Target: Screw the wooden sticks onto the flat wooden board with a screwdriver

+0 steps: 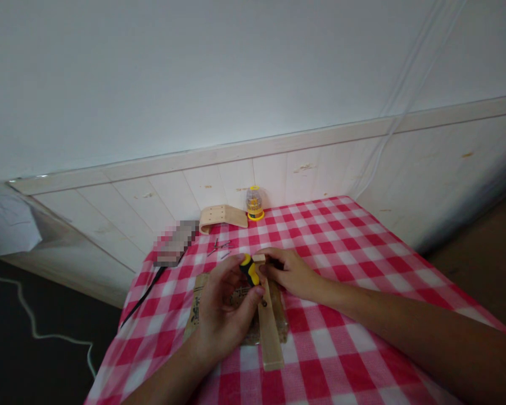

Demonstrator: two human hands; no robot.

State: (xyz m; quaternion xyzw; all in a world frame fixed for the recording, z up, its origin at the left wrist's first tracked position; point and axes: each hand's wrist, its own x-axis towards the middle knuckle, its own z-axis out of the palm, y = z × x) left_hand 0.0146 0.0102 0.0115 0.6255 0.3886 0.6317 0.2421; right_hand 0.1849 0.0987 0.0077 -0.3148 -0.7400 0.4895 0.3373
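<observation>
A short screwdriver (249, 270) with a yellow and black handle is gripped in the fingers of my left hand (221, 309). Its lower end points toward a dark spot on a narrow wooden strip (272, 343); whether the tip touches the wood is hard to make out. My right hand (293, 273) pinches the far end of that strip from the right side. Under the strip lies a flat brown printed piece (198, 295), partly covered by my left hand.
Several loose screws (221, 246) lie beyond my hands on the red checked tablecloth (324, 242). Behind them stand a bent wooden piece with holes (223, 216) and a clear yellow-based container (255, 205), near the wall. A blurred-out object (177, 242) with a black cable (145, 295) sits left.
</observation>
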